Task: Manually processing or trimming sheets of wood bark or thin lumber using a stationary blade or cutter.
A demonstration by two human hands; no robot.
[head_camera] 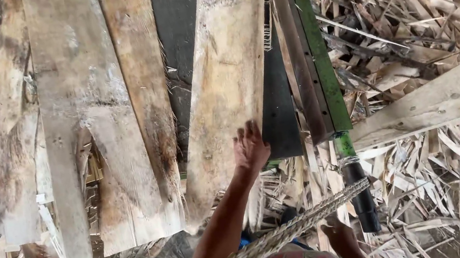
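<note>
while our left hand rests flat, unclenched, on the pale plank, its long axis runs straight ahead; our right hand hangs lower, grip unclear.

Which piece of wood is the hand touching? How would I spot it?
Find the long green rail running down the picture. Just left of it lies a pale plank, slanting away from the rail towards the bottom, with the left hand flat on its lower edge. Unlike the grey, stained boards further left, it is clean and light-coloured.
</note>
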